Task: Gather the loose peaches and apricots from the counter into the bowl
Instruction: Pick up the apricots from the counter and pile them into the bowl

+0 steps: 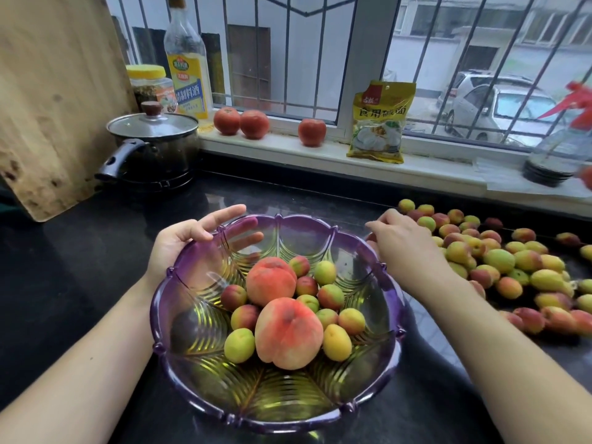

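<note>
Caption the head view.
Left hand steadies purple glass bowl of peaches and apricots; right hand reaches toward loose apricots.

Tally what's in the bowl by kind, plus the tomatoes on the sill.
Peaches in the bowl: 2, the nearer one and the farther one
Apricots in the bowl: 12 visible
Tomatoes on the sill: 3
Total: 17
</note>
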A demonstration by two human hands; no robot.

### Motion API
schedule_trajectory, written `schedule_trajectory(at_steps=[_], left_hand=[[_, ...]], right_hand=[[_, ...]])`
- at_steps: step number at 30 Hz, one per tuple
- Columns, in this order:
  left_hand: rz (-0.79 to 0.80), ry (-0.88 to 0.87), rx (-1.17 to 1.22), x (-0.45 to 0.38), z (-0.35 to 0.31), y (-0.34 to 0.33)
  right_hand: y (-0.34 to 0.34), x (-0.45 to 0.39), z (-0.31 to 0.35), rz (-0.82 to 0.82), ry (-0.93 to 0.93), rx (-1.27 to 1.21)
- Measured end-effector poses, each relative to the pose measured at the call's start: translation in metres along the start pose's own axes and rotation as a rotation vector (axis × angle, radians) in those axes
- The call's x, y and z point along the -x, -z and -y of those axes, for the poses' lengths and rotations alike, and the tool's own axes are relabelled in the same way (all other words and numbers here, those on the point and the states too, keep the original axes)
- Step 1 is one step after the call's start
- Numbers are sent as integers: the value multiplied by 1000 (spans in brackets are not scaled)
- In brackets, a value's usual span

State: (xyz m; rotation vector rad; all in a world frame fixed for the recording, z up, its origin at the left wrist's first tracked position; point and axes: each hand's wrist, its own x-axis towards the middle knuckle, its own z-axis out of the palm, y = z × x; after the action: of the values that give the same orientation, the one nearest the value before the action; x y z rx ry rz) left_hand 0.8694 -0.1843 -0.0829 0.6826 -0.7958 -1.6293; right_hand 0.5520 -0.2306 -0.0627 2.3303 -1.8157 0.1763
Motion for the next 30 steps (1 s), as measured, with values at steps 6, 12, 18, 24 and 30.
schedule_trajectory(at_steps=[6, 12, 18, 24, 30], left_hand=[[-26, -3, -17, 0, 0, 1], [-51, -13, -29, -2, 1, 3], [-48, -12, -28, -2, 1, 2], [-54, -9, -45, 0, 0, 0], [-72, 5, -59, 2, 1, -2]], right_hand=[[-11, -7, 2, 78, 4, 156], [-3, -3, -1, 66, 102, 66], [15, -3, -13, -145, 54, -291], [89, 20, -7, -76, 196, -908], [87, 32, 29, 157, 464, -310]])
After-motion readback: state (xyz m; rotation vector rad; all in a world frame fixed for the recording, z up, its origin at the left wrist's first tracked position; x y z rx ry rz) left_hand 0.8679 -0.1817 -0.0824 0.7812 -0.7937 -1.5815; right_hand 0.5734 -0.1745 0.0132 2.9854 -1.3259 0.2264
